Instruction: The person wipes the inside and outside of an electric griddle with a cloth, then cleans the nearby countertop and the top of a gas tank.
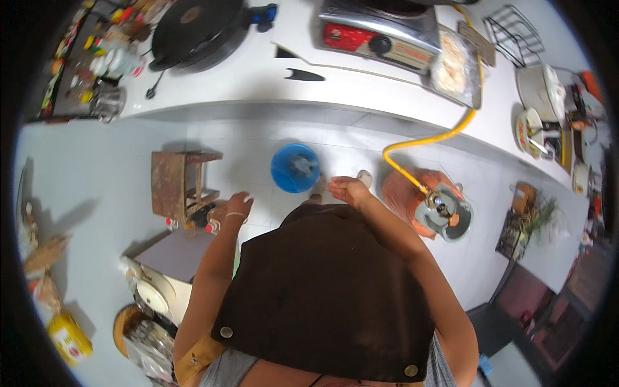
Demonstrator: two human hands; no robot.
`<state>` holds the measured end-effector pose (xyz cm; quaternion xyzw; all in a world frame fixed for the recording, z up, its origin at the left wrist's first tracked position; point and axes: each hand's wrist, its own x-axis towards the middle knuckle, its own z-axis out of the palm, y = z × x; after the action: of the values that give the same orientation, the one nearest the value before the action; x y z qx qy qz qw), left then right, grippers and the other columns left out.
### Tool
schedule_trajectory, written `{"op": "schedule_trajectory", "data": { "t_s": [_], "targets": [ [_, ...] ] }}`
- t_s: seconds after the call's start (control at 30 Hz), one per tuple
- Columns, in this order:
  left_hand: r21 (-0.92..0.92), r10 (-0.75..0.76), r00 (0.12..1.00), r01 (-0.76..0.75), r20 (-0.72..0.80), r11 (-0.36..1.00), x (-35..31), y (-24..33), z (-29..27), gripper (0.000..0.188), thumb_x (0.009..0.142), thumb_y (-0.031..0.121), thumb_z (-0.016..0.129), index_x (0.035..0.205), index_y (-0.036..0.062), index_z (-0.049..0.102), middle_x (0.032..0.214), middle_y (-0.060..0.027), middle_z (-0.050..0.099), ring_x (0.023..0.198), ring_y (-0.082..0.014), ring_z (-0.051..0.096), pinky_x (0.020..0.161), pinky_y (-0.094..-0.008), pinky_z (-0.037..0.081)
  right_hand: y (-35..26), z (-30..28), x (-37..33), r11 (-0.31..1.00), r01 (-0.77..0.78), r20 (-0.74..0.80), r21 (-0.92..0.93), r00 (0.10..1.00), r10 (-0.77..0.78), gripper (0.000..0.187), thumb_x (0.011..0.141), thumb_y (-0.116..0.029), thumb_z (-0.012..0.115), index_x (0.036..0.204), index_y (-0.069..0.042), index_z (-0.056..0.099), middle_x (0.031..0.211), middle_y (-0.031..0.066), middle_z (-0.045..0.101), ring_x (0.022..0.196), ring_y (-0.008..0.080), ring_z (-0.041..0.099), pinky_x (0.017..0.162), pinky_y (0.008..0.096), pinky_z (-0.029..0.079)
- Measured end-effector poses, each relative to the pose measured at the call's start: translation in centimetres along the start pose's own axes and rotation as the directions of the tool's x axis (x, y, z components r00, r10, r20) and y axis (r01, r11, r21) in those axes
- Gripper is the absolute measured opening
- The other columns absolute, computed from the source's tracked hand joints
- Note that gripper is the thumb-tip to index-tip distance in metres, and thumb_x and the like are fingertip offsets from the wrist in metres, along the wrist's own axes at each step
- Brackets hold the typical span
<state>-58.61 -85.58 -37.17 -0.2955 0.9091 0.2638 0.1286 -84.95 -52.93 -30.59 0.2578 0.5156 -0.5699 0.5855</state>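
Note:
My left hand (238, 205) hangs low beside a small worn wooden stool (169, 187), its fingers loosely apart with nothing visible in them. In front of my dark apron (329, 290), my right hand (347, 189) is held with its fingers stretched out, and it too looks bare. Between the hands and slightly farther off, a blue bucket (280, 171) stands on the tiled floor with something pale and greyish inside. Neither hand touches the bucket.
A white counter (225, 87) runs across the front with a gas stove (380, 42), a large black pan (196, 32) and a bag of pale food (450, 68). A yellow hose (419, 140) drops to a gas cylinder (445, 213) on the right. Bottles crowd the far left.

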Motion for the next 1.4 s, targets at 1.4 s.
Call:
{"op": "schedule_trajectory", "data": {
  "t_s": [1.4],
  "targets": [
    [-0.254,0.524,-0.022,-0.892,0.851,0.374,-20.1,73.0,28.2,0.019,0.087,0.006,0.064,0.104,-0.0027,0.067,0.088,-0.0086,0.070,0.080,-0.0144,0.064,0.075,-0.0284,0.050,72.5,-32.4,-21.0,0.495,0.693,-0.820,0.524,0.254,0.513,0.016,0.080,-0.013,0.061,0.090,-0.005,0.070,0.069,0.0082,0.066,0.057,0.0171,0.061,0.052,0.0328,0.049]
  ]
}}
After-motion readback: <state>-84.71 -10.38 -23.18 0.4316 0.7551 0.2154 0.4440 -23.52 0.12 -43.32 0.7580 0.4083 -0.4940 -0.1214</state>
